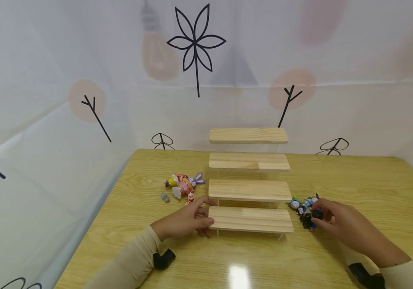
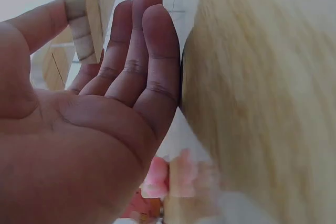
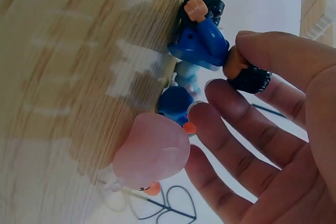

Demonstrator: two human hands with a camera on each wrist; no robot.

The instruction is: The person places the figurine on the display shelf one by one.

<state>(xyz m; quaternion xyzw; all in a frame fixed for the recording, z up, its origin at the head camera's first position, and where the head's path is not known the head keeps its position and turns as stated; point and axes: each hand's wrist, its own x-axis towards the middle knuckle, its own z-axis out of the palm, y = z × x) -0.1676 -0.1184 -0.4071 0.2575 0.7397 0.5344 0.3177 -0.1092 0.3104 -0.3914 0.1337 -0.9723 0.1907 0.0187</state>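
Note:
A tiered wooden display stand (image 1: 250, 218) with stepped boards stands on the table. My left hand (image 1: 188, 218) grips the left end of its lowest board (image 2: 84, 22), thumb at the board's edge and the other fingers reaching beneath it. On the stand's right, my right hand (image 1: 348, 224) pinches a toy figure (image 3: 202, 43) by its dark-haired head, between thumb and fingertips. The figure wears blue and has a black base. Beside it in the right wrist view are a pink rounded figurine (image 3: 152, 150) and a dark blue rounded piece (image 3: 175, 103).
Left of the stand lies a cluster of colourful figurines (image 1: 184, 185), with a small grey figurine (image 1: 165, 197) near it. More small blue and white figurines (image 1: 296, 204) sit by the stand's right side. A patterned white cloth (image 1: 242, 108) hangs behind the wooden table (image 1: 199, 265).

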